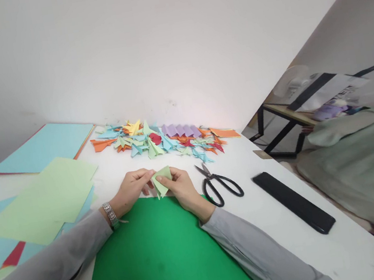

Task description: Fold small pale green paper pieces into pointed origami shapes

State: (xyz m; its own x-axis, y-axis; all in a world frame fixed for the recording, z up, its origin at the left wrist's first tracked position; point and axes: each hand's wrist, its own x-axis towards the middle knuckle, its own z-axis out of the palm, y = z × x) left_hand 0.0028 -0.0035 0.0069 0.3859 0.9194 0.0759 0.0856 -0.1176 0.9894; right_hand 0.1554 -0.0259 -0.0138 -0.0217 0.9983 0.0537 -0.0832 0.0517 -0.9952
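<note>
A small folded piece of light green paper [162,187] is held up above the far edge of a green sheet [162,252]. My right hand [183,189] is closed on it, thumb on the near face and fingers behind. At the paper's upper left edge, my left hand [133,190] pinches with thumb and fingertips; its other fingers curl below. Scissors with black handles [220,184] lie just right of my right hand, blades parted. Beyond both hands is a pile of small folded paper pieces [155,150] in several colours.
Large light green paper [45,200] and coloured sheets lie at left, with a blue-topped stack [42,146] behind. A long black object [294,201] rests at right. A wall [144,47] closes off the back. Past the right edge are a person's green clothing [362,169] and a black-framed table [277,125].
</note>
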